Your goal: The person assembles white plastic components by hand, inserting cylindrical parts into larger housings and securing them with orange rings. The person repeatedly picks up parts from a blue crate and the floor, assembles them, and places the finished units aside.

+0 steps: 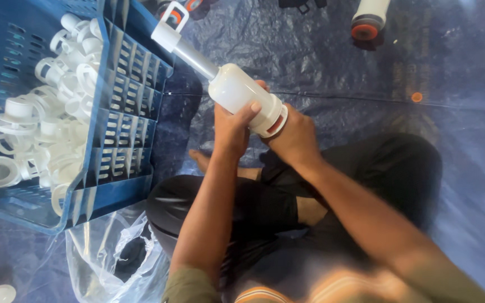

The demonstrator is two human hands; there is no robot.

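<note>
At frame centre, the left hand (232,130) wraps the white pump cylinder (241,94), thumb on top; the right hand (294,140) closes round its red-ringed end cap (270,119). Bracing the body steady while the cap end is worked seems wise. The handled plunger (174,35) points upper left, over the blue crate (124,112). The right fingertips are hidden.

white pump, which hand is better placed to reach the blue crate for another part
Left, probably: the blue crate sits on that side, nearest the left hand. The right hand grips the white pump by its wide end.
</note>
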